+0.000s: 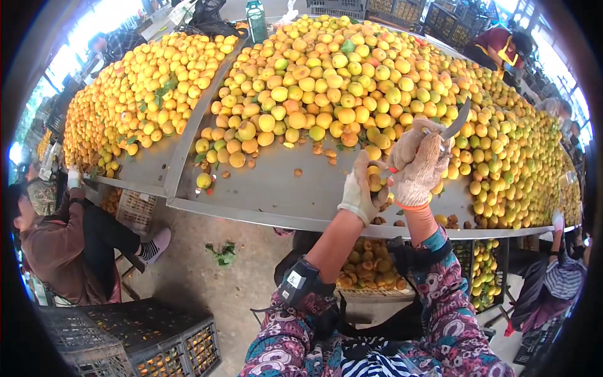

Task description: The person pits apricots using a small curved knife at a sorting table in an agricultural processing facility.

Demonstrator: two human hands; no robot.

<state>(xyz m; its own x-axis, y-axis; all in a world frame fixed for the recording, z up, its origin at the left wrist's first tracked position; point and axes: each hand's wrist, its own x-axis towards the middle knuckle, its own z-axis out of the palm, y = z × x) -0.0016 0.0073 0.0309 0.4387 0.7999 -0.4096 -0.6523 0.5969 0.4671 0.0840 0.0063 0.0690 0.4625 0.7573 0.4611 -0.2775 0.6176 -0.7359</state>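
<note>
My left hand (362, 188), in a pale glove with bare fingertips, holds a yellow apricot (374, 179) over the front edge of a metal sorting table (273, 188). Close beside it on the right, my right hand (419, 162) wears a knitted glove with an orange cuff and grips a knife. The curved knife blade (458, 121) points up and to the right, away from the fruit. The knife's handle is mostly hidden in the fist. Behind both hands rises a large heap of apricots (330, 89), yellow to orange, with a few green leaves.
Below the table edge, in front of my body, sits a crate of apricots (372, 268). Apricot pits (452, 220) lie along the rim. A metal divider (202, 113) splits the tabletop. Black plastic crates (174, 344) stand at lower left. Co-workers sit left (56, 254) and right (556, 278).
</note>
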